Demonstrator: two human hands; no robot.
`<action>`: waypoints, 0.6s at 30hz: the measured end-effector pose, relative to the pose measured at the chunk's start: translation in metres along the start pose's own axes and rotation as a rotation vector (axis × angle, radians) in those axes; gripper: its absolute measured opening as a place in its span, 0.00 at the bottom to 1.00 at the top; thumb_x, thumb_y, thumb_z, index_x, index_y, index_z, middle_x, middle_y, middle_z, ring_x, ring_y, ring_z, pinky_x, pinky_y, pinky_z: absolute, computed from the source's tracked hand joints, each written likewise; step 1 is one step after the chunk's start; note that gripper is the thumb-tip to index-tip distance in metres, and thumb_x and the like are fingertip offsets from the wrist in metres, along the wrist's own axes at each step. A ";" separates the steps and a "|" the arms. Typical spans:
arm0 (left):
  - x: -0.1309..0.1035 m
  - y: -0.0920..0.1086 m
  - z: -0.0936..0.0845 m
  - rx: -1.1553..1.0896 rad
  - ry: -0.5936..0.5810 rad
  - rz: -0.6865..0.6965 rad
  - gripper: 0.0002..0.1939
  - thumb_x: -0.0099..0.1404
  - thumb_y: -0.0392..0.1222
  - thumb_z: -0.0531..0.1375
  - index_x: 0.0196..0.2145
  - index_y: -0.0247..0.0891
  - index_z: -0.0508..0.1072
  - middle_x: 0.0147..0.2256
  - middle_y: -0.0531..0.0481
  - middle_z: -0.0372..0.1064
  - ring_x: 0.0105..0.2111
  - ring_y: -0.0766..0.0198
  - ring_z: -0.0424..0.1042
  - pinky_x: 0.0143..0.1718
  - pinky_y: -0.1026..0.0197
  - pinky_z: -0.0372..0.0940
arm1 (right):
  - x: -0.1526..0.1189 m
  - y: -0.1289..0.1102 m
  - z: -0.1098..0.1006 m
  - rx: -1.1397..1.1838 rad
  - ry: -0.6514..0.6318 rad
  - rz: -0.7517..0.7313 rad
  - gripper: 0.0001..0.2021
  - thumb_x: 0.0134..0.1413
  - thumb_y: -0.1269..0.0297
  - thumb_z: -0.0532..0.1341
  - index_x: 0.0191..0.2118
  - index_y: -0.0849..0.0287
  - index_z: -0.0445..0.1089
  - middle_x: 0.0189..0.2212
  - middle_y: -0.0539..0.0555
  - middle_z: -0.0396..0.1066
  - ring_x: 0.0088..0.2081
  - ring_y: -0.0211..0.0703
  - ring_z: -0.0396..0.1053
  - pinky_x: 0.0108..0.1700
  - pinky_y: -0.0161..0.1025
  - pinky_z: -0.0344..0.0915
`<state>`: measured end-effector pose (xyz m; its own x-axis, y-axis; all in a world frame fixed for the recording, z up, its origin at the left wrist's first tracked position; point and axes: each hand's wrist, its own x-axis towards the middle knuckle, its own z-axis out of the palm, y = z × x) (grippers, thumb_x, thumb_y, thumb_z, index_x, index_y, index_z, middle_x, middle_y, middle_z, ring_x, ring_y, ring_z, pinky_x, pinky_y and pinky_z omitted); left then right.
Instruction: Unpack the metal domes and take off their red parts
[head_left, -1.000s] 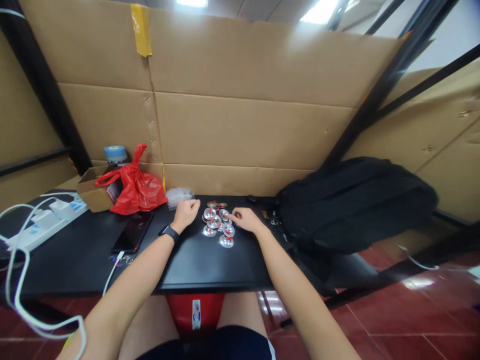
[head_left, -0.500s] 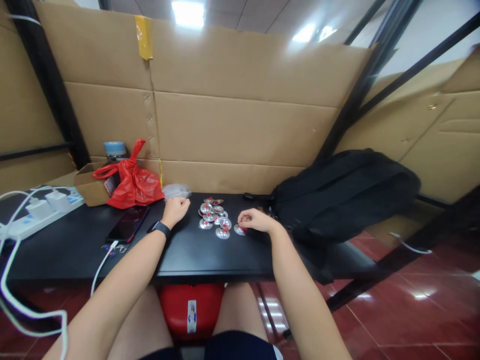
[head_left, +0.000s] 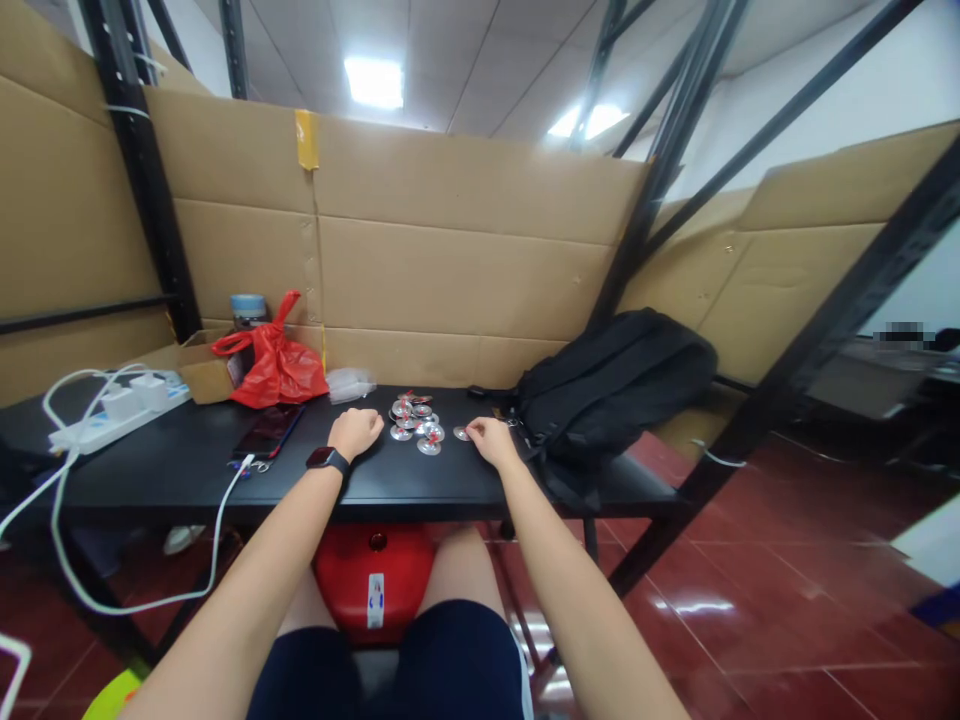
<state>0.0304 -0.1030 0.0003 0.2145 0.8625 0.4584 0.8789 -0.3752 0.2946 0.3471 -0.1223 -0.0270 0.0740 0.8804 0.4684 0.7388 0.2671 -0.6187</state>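
Note:
Several shiny silver discs with red middles lie in a loose pile (head_left: 415,418) on the black table (head_left: 405,485). To the right of the pile, one single silver disc (head_left: 460,433) is flat on the table. My right hand (head_left: 491,440) has its fingertips pinched at that disc's right edge, covering part of it. My left hand (head_left: 356,433) rests left of the pile as a loose fist, with a dark watch (head_left: 327,458) on the wrist. Its curled fingers face away, so whatever they may hold is hidden.
Behind my left hand are a clear plastic bag (head_left: 351,384) and a red bag (head_left: 279,370). A phone (head_left: 268,432) with a white cable and a power strip (head_left: 112,420) lie further left. On the right leans a black backpack (head_left: 615,385). Cardboard (head_left: 465,270) walls the back.
The camera view has tilted up and turned right. My right hand stays by the single disc, its fingers now at the disc's edge. My left hand remains a fist beside the pile.

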 end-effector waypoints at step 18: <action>0.088 -0.001 0.048 -0.297 0.201 0.453 0.07 0.70 0.40 0.56 0.44 0.39 0.71 0.41 0.46 0.74 0.42 0.58 0.73 0.46 0.55 0.66 | 0.104 -0.066 0.084 0.430 -0.049 -0.332 0.06 0.58 0.63 0.56 0.33 0.57 0.67 0.33 0.53 0.76 0.33 0.43 0.74 0.39 0.39 0.70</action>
<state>0.0688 -0.0103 0.0001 0.4308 0.5231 0.7354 0.5551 -0.7961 0.2411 0.2498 -0.0151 0.0093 -0.1556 0.7356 0.6593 0.3755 0.6614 -0.6493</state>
